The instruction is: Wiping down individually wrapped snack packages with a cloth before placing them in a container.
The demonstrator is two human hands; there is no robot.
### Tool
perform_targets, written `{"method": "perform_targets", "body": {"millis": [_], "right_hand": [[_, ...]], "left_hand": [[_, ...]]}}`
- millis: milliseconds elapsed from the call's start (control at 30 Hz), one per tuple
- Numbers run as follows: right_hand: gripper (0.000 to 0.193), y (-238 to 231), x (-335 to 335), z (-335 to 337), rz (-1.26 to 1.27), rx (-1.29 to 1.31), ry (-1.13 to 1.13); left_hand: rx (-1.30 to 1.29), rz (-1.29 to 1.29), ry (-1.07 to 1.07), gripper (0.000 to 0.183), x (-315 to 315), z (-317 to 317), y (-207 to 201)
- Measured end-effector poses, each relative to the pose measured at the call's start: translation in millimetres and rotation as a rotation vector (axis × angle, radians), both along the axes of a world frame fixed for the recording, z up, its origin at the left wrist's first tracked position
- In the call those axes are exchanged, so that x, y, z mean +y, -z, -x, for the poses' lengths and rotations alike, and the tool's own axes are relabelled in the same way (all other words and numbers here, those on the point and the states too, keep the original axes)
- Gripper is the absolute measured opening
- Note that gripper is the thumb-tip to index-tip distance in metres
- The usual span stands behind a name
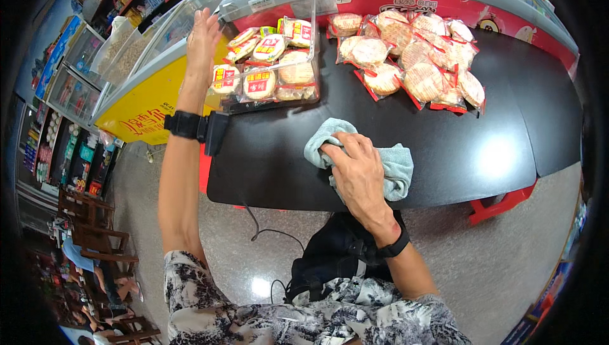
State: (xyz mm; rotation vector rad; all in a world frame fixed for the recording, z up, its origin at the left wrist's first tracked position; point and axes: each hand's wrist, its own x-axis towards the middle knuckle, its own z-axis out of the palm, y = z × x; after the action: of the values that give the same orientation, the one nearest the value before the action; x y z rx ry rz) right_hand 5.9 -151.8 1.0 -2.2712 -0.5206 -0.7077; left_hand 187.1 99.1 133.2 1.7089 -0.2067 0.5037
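Observation:
On the black tabletop [266, 167], near its front edge, lies a crumpled pale teal cloth [398, 170]. My right hand [358, 170] presses down on it with curled fingers, gripping part of the fabric. My left hand [203, 47] is raised with its fingers stretched out, beside the left side of a clear plastic box [312, 94]. Whether the palm touches the box wall, I cannot tell. Inside the box are several round flat cakes in clear wrappers [259, 84], some with red and yellow labels.
More wrapped round cakes [422, 78] are heaped behind the cloth, toward the back right. A grey-rimmed red freezer [374, 2] borders the table's far side, with a yellow-sided freezer [149, 107] at left. A black cable [279, 229] hangs below the front edge. Seated people [95, 262] are far left.

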Motion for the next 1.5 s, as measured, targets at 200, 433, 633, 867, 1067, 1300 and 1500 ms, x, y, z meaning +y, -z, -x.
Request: {"method": "perform_targets", "body": {"millis": [200,433,633,867,1067,1300,1500], "right_hand": [[0.029,-0.2,-6.5,-1.2,-0.016,0.019,-0.001],[0.030,-1.3,-11.9,0.6,0.054,0.070,-0.104],[0.027,-6.1,-51.4,6.5,0.064,0.127,-0.007],[0.025,-3.0,-59.7,6.3,0.041,0.071,0.050],[0.024,-1.9,-62.6,6.2,-0.006,0.044,0.049],[0.024,0.7,-63.4,6.9,-0.019,0.016,0.034],[0.027,0.0,-69.5,10.5,-0.248,0.014,0.052]], "left_hand": [[-0.248,-0.318,0.327,0.045,-101.7,62.4,-14.4],[-0.253,-0.854,0.520,0.046,-179.5,63.3,55.9],[-0.118,-1.082,0.276,0.059,-203.9,24.3,107.4],[-0.073,-1.026,0.056,0.062,-213.0,-19.5,134.5],[0.024,-0.979,0.059,0.050,-218.4,-8.0,121.0],[-0.146,-0.827,0.069,0.057,-207.3,54.3,91.8],[-0.356,-0.915,0.063,0.073,-152.7,143.8,85.8]]}}
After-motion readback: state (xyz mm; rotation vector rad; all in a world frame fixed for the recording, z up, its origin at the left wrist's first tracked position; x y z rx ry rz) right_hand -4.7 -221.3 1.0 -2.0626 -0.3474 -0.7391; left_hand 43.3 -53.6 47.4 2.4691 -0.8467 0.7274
